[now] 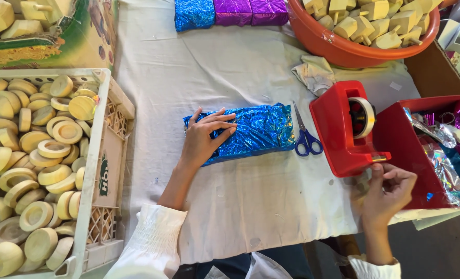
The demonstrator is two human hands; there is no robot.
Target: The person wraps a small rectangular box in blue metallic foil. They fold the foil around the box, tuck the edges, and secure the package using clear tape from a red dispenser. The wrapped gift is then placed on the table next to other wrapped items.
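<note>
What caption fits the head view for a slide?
Left hand presses a blue foil-wrapped parcel while right hand pulls tape from the red dispenser.

Three foil-wrapped parcels are seen at the table's far edge, one blue and two purple, and a fourth, blue parcel lies in the middle. One pair of scissors, one red tape dispenser, one orange basin and one crate are counted; the wooden discs are too many to count.
</note>
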